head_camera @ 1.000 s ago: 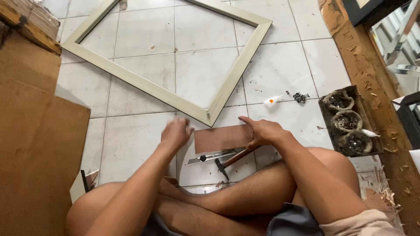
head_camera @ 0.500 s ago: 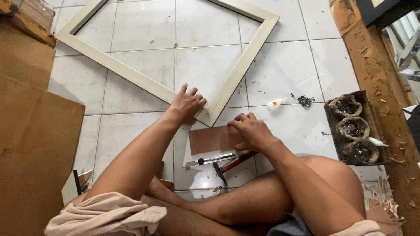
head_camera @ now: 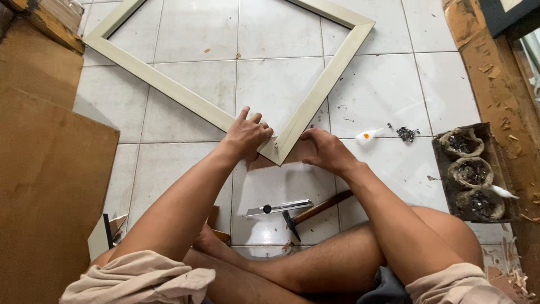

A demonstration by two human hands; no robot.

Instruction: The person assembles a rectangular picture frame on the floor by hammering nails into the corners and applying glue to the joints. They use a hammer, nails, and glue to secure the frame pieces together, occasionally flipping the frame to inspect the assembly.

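Tiled floor: both hands' grip now holds the frame corner over the brown piece.

My cream wooden picture frame lies flat on the white tiles, 1 mitred corner pointing toward me. That corner rests on a thin brown board piece, mostly hidden beneath it.

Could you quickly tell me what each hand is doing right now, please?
Left hand: gripping the corner of the pale wooden frame.
Right hand: fingers curled, on the brown board under that corner.
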